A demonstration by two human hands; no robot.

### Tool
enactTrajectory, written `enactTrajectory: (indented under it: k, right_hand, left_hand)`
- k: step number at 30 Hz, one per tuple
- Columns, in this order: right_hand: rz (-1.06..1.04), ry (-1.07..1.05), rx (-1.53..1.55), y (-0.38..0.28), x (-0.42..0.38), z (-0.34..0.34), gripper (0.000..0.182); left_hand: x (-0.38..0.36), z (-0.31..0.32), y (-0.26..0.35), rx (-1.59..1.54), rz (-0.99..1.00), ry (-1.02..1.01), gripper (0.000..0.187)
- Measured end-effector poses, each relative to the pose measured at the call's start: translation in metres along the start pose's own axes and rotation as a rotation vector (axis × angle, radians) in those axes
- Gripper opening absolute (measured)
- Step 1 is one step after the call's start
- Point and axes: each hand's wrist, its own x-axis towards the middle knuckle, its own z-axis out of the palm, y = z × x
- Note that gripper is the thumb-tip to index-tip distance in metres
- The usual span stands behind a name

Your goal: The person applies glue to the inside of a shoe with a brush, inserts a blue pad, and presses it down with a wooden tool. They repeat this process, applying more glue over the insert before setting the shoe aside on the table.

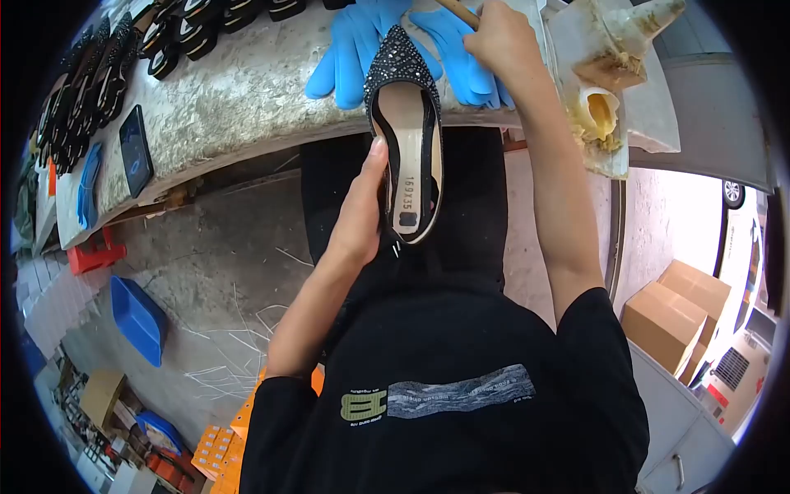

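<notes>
My left hand grips a black pointed shoe by its side, the thumb along the edge. Its toe is covered in shiny stones and points away from me. The pale inside shows "169x35" and a dark patch at the heel. Up at the bench's right, my right hand is closed around a thin wooden handle, whose far end is out of view. Light blue insole-shaped pieces lie under and beside the shoe's toe, and more blue pieces lie below my right hand.
A yellow-stained, crusted container stands at the bench's right end. Rows of black shoes and a phone lie on the left of the bench. Below are a blue tray and cardboard boxes.
</notes>
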Motion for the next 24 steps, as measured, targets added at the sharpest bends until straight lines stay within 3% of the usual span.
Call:
enactTrajectory:
  k: [4,8,10,11,13,16,18,24]
  right_hand:
    - [0.013,-0.034,0.076,0.004,0.000,-0.007,0.017]
    - [0.063,-0.117,0.210,0.023,-0.006,-0.038,0.010]
    - [0.225,-0.207,0.663,-0.016,-0.044,-0.104,0.010]
    - [0.234,-0.223,0.666,-0.028,-0.064,-0.122,0.010]
    - [-0.068,-0.335,1.144,-0.044,-0.092,-0.141,0.022]
    - [0.120,-0.628,1.067,-0.043,-0.118,-0.079,0.026]
    - [-0.002,-0.504,0.744,-0.037,-0.128,-0.047,0.027]
    - [0.135,-0.393,1.001,-0.039,-0.124,-0.012,0.012]
  left_hand:
    - [-0.001,-0.009,0.002,0.052,-0.025,0.025,0.070]
    - [-0.010,-0.025,0.004,-0.237,-0.130,-0.143,0.069]
    - [-0.013,-0.028,0.003,-0.274,-0.144,-0.121,0.067]
    - [-0.013,-0.028,0.005,-0.300,-0.148,-0.117,0.064]
    - [-0.014,-0.028,0.005,-0.351,-0.158,-0.115,0.060]
    - [-0.013,-0.038,0.004,-0.365,-0.168,-0.148,0.052]
    - [-0.012,-0.046,0.001,-0.382,-0.166,-0.177,0.044]
    - [-0.011,-0.046,-0.005,-0.381,-0.148,-0.254,0.028]
